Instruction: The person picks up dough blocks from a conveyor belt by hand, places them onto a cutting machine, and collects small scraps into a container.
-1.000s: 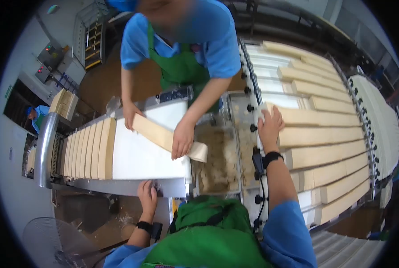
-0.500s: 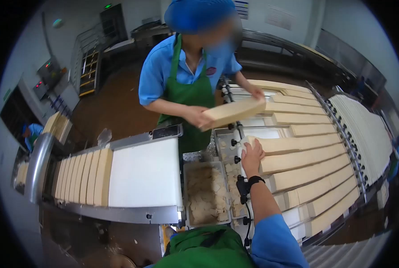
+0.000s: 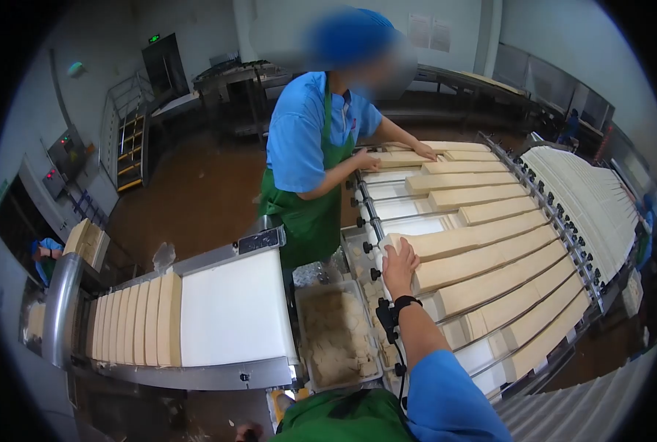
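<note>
Smooth, flat-sided, long cream slabs (image 3: 483,233) lie side by side on a white-topped table (image 3: 389,191). A grey plastic bin (image 3: 343,382) of flaky beige scraps (image 3: 339,335) separates it from a white belt (image 3: 232,309). A blue-shirted co-worker (image 3: 297,147) touches the far slabs. My right hand (image 3: 400,269), fingers parted, rests on one slab's near end; my left hand (image 3: 249,432), blurred at the lower edge, I cannot judge.

Brown floor (image 3: 196,191), pale walls (image 3: 578,44), green sign (image 3: 154,38) above dark door (image 3: 165,66).
</note>
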A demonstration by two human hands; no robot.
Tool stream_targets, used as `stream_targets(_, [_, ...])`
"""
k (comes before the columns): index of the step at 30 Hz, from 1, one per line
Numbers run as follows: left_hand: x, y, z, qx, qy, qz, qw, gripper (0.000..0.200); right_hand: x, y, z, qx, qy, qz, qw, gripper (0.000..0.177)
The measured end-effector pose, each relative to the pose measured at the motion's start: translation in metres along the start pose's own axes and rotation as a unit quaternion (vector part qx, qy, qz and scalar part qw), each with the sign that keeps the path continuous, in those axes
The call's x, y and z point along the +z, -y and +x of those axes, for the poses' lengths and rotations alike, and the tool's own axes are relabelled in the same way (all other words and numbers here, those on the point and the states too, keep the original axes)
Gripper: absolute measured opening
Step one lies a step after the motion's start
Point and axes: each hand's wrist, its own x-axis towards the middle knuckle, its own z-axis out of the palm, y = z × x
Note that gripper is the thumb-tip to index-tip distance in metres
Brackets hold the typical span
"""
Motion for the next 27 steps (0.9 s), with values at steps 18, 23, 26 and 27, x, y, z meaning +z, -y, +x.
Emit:
stream_targets(18, [-0.090,-0.353,-0.103,0.485,0.105,-0.262,0.828,0.032,-0.001,0.001,-0.002,-0.033,-0.005,-0.024,0.999,0.019])
stream_targets(23, [0.046,-0.247,-0.084,0.603,-0.036,0.082,0.793,0.035,0.007,-0.001,0.001,-0.015,-0.025,-0.005,1.000,0.015])
stream_targets(26, [0.074,-0.221,-0.138,0.658,-0.050,0.194,0.726,0.058,-0.003,0.004,0.000,-0.003,0.004,0.003,1.000,0.014])
stream_targets(27, [0.074,-0.225,-0.146,0.659,-0.031,0.188,0.727,0.060,-0.002,0.003,-0.001,0.005,-0.001,-0.001,1.000,0.013])
